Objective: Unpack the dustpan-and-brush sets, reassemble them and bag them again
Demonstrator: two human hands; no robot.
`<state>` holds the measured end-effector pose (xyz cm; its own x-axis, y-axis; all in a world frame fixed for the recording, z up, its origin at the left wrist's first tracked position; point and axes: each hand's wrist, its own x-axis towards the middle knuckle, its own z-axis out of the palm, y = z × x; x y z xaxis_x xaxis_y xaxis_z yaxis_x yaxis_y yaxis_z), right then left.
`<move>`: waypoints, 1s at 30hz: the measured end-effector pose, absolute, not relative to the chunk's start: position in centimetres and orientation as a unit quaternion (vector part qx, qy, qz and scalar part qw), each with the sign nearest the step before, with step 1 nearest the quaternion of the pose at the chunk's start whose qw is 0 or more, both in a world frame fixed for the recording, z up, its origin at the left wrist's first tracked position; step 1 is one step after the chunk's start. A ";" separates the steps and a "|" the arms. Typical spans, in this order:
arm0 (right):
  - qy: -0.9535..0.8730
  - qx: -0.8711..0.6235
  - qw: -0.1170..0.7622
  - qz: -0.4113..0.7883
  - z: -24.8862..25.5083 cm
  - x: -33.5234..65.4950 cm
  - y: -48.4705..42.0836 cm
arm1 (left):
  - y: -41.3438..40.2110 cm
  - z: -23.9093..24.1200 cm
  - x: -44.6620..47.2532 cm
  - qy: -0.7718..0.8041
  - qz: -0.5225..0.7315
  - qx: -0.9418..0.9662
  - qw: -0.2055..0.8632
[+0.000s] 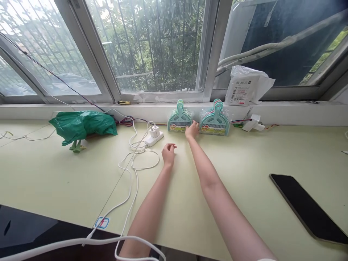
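Two stacks of small mint-green dustpan and brush sets, wrapped in clear plastic, lean upright against the wall below the window. My right hand (193,129) reaches between them, with its fingers closed at the right edge of the left dustpan and brush set (179,117). Just to its right stands the other stack of dustpan sets (214,119), with pink and green layers showing at the handles. My left hand (169,153) rests low over the table in front of the left stack. Its fingers are loosely curved, slightly apart, and hold nothing.
A white power strip (154,139) with chargers and looping white cables (136,170) lies left of my left hand. Farther left is a green plastic bag (84,125). A black phone (307,206) lies at right. On the sill are a white package (244,87) and a screwdriver (124,103).
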<state>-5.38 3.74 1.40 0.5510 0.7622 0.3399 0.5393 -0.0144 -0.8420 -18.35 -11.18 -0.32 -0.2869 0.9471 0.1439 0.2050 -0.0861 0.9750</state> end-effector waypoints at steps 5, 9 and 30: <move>-0.519 -0.693 0.493 0.084 1.4 -2.9 3.7 | -11.3 -0.3 -17.8 0.583 0.531 0.512 0.340; -0.589 -0.640 0.487 0.082 0.8 -1.9 2.9 | -11.3 -0.4 -17.8 0.571 0.533 0.527 0.336; -0.660 -0.474 0.508 0.286 -0.2 6.4 -13.2 | -12.1 2.3 -18.4 0.451 0.480 0.655 0.371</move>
<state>6.44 -13.22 -0.24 -0.0346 0.9160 0.3996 0.3340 0.3875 -0.8592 -18.40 -12.05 2.34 0.1326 0.9463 0.2947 0.2335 -0.3188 0.9186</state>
